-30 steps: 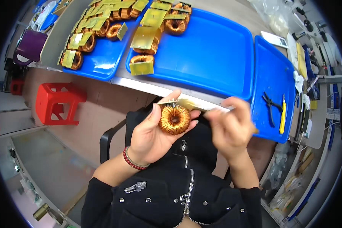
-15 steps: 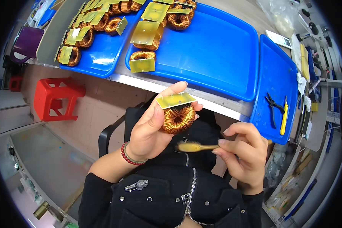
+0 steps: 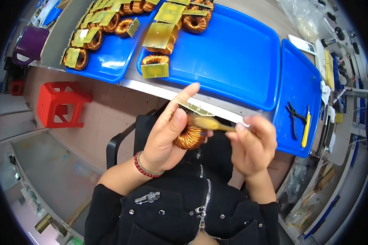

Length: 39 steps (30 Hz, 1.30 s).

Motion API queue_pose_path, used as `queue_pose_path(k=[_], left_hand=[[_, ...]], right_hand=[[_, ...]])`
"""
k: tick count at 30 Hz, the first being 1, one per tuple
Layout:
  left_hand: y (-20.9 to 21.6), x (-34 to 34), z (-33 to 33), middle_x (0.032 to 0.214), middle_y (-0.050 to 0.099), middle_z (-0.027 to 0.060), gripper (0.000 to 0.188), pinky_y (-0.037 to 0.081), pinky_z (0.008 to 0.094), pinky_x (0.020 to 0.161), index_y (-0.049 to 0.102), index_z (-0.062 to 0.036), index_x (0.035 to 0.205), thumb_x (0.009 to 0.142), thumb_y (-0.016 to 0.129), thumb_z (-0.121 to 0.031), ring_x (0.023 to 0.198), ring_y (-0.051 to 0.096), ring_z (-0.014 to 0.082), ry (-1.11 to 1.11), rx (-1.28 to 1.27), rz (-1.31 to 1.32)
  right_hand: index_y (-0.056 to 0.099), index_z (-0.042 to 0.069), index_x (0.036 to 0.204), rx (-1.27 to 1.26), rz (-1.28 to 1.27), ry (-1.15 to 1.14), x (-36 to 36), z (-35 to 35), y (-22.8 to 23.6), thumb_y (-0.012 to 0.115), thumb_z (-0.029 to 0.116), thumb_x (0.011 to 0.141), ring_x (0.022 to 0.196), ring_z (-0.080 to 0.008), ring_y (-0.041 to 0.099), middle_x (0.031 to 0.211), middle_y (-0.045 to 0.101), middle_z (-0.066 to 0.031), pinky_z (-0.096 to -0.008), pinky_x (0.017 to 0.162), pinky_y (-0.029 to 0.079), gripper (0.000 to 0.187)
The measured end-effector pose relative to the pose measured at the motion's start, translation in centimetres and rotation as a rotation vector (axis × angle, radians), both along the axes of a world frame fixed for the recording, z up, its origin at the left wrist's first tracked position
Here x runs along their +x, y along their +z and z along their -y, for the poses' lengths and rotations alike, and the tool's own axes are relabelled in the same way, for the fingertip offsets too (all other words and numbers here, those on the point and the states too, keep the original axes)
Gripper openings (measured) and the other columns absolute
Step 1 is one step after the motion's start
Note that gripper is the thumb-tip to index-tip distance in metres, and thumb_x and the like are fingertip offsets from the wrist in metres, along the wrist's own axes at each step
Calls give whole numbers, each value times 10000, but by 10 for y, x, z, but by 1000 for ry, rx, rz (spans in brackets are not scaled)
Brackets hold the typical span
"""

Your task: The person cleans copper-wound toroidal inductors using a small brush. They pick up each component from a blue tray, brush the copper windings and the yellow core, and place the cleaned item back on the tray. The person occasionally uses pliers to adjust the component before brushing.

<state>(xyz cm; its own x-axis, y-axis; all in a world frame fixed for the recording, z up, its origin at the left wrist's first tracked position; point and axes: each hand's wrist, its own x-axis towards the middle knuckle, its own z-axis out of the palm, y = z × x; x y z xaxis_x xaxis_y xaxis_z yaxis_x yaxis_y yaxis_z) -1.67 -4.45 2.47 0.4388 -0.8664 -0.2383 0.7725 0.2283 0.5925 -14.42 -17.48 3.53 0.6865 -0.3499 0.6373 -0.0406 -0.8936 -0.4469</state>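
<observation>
My left hand (image 3: 167, 132) grips a toroidal copper coil (image 3: 189, 139) with a thin yellow-green board (image 3: 196, 108) fixed along its top. The board is tilted, its small pins showing along the edge. Between thumb and fingers, my right hand (image 3: 253, 143) holds a small brush (image 3: 210, 123) with a wooden handle. The brush head lies over the upper front of the coil, just under the board; whether its bristles touch the copper is hard to tell. Part of the coil is hidden behind the brush and my left thumb.
Beyond my hands lies a large blue tray (image 3: 233, 57) with several board-mounted coils at its left. Another blue tray (image 3: 106, 65) holds more coils. At right, a narrower blue tray (image 3: 284, 122) carries black pliers (image 3: 293, 120) and a yellow-handled tool (image 3: 306, 130). A red stool (image 3: 49, 102) stands left.
My right hand has brought the brush up and slightly left, from below the coil to over its front. The coil and board have tilted in my left hand.
</observation>
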Motion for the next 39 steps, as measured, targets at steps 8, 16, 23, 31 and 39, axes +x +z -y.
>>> queue_pose_path(k=[8,16,23,31,39], left_hand=[[-8,3,-4,1013,565,156,425,511,297,662,362,-127,1229,879,529,-303,833,614,225,-13,-101,-178],[-7,9,-3,1090,469,135,512,463,259,527,317,-119,1240,825,612,-175,813,569,206,-31,-279,-306],[-14,10,-14,1021,508,172,616,416,261,440,370,-56,1188,624,592,-164,661,538,207,-101,-144,-174],[-27,14,-13,1109,538,170,528,432,329,852,361,21,1294,831,366,-232,971,555,233,-89,-13,-168],[-33,34,-33,997,594,166,441,468,344,744,428,37,1224,922,350,-274,833,577,252,-96,-131,-279]], right_hand=[[628,95,780,-128,22,113,-7,1,18,738,42,613,518,-148,501,923,546,-106,-256,464,412,207],[618,8,837,84,81,-59,-21,19,2,715,15,683,673,-176,523,954,508,-166,-244,546,432,182],[650,49,833,84,47,39,1,-2,1,754,56,627,590,-206,562,820,572,-113,-265,491,444,231],[612,68,715,113,-26,-47,21,-12,-2,738,73,636,502,-183,548,804,574,-105,-267,438,423,148],[620,40,798,128,-16,52,39,-26,29,692,48,697,666,-247,583,855,575,-136,-309,567,465,125]])
